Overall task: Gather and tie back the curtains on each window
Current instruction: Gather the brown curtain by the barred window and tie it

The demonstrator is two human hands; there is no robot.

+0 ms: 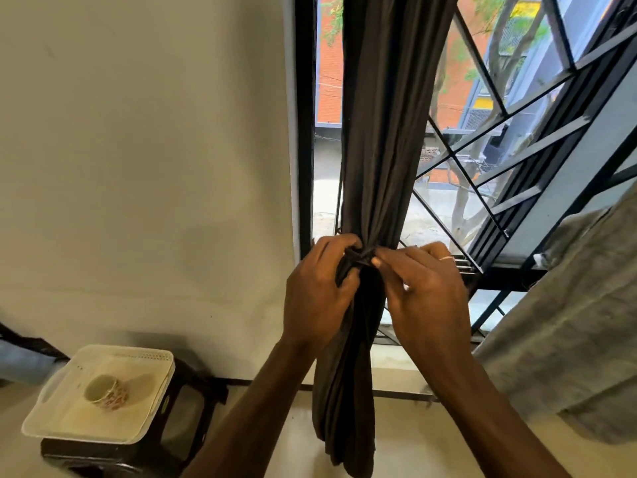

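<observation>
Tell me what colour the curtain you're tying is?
The curtain is plain dark brownish grey, no pattern. It shows best in the head view.

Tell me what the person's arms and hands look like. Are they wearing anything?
Both arms are bare as far as the picture shows, with no sleeves, gloves, watch or bracelet. The left hand has nothing on it that shows. The right hand wears a thin, light-coloured ring on one finger. The fingernails that show look short and plain.
</observation>
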